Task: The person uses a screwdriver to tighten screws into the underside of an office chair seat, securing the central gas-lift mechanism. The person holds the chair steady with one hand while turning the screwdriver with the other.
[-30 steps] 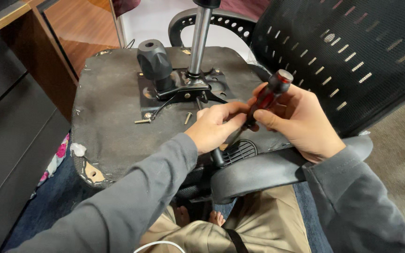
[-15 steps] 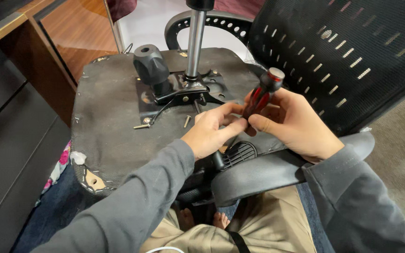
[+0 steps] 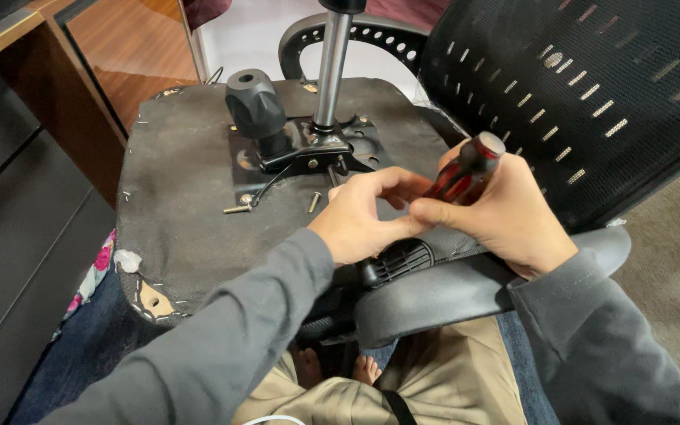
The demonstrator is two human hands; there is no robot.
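Observation:
An upturned office chair seat [image 3: 190, 212] lies across my lap, its black underside facing up. My right hand [image 3: 505, 216] is closed around a screwdriver [image 3: 466, 169] with a red and black handle, tip pointing down toward the seat's near right edge. My left hand [image 3: 367, 216] sits right beside it, fingers pinched at the screwdriver's lower end; the tip is hidden behind those fingers. Two loose screws [image 3: 315, 202] lie on the seat near the metal mechanism plate [image 3: 308, 153].
A chrome gas-lift column [image 3: 332, 63] rises from the plate, with a black knob [image 3: 255, 106] to its left. The mesh backrest [image 3: 576, 94] stands at right, an armrest [image 3: 466, 287] below my hands. A wooden cabinet [image 3: 57, 94] stands at left.
The screwdriver handle has tilted more upright and my hands have closed in together at the seat's near right edge. The view has shifted slightly.

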